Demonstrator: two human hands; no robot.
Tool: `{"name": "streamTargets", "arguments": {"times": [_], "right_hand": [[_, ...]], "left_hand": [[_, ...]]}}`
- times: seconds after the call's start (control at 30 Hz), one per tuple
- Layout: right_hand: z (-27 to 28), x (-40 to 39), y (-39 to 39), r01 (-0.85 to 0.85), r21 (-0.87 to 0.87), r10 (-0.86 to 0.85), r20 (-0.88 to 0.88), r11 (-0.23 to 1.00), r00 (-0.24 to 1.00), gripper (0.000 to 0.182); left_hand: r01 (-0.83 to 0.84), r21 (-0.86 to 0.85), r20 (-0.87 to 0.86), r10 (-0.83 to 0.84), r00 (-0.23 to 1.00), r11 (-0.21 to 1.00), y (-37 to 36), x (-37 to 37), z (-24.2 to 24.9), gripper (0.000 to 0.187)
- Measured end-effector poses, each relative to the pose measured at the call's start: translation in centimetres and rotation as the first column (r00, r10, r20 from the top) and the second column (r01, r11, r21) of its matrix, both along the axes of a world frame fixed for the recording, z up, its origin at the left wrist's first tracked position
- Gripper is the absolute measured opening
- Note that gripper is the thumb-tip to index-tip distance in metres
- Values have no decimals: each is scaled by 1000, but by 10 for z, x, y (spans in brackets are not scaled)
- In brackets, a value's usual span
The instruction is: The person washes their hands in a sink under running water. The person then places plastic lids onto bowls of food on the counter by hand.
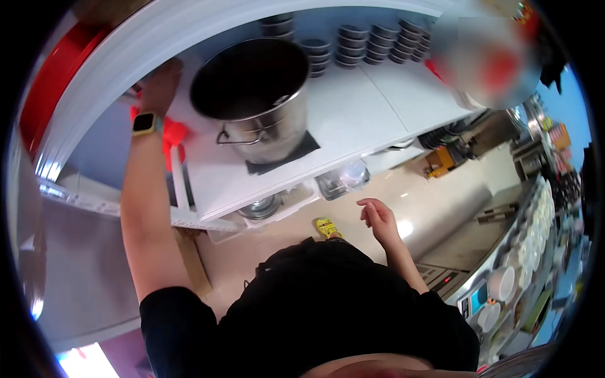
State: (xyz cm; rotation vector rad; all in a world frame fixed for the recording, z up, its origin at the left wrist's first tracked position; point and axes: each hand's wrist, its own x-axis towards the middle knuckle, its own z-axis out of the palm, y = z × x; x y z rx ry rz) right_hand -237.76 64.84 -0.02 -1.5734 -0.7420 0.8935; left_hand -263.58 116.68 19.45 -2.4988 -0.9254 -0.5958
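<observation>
Head view. The pot (pixel 268 135) stands upright on a black mat (pixel 309 145) near the front edge of my white worktop (pixel 359 120); its wire handle (pixel 242 140) faces me, and its interior is too dark to read. My left grip (pixel 160 83), below which a watch (pixel 144 123) is worn, reaches past the pot's left side, near the rim. I cannot tell whether this grip is open, closed or holding something, as the fingers are blurred and in shadow. A red item (pixel 174 133) lies just beside the wrist. My right grip (pixel 377 220) is open, fingers loosely curled, holding nothing; it hangs over the floor (pixel 290 236), well apart from the pot and nearer to me. Stacked round containers (pixel 351 47) stand behind the pot and to its right.
</observation>
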Motion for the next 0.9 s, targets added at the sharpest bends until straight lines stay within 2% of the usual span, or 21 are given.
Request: {"name": "streamTargets", "arguments": {"times": [0.07, 0.13, 0.17, 0.2, 0.27, 0.37, 0.7, 0.77, 0.83, 0.9], "right_hand": [[3, 0, 0, 16, -8, -16, -6, 1000, 1000, 25], [0, 1, -1, -5, -11, 5, -22, 1000, 1000, 26], [-2, 1, -2, -8, -6, 8, -29, 1000, 1000, 26], [-2, 0, -2, 1, -4, -1, -31, 1000, 1000, 26], [-1, -1, -3, -14, -7, 13, -43, 1000, 999, 26], [-3, -1, -3, -18, 4, 18, -25, 1000, 1000, 27], [-2, 0, -4, -15, -17, 14, -41, 1000, 999, 24], [1, -1, -1, -8, -28, 8, -1, 1000, 1000, 24], [2, -1, -1, -23, -26, 23, -14, 999, 1000, 24], [-3, 0, 0, -11, 0, 11, -12, 1000, 1000, 25]], "left_hand": [[48, -18, 27, -48, 999, 999, -5, 0, 1, 29], [88, 136, -69, -79, 994, 987, -1, -2, -3, 29], [-20, 59, -144, 28, 989, 998, -5, -1, 0, 27], [-11, 61, -145, 19, 989, 998, -10, 1, 3, 27], [-6, -45, -125, 1, 992, 999, -18, 3, 5, 26], [12, 12, -123, -10, 992, 1000, -26, 3, 3, 28], [62, -34, -111, -65, 992, 998, 7, -2, -9, 24], [93, -26, -97, -95, 991, 995, 16, -8, -10, 24], [81, -70, -125, -89, 988, 994, 3, -3, 0, 29], [148, 16, -114, -145, 983, 989, 3, -5, -3, 40]]}}
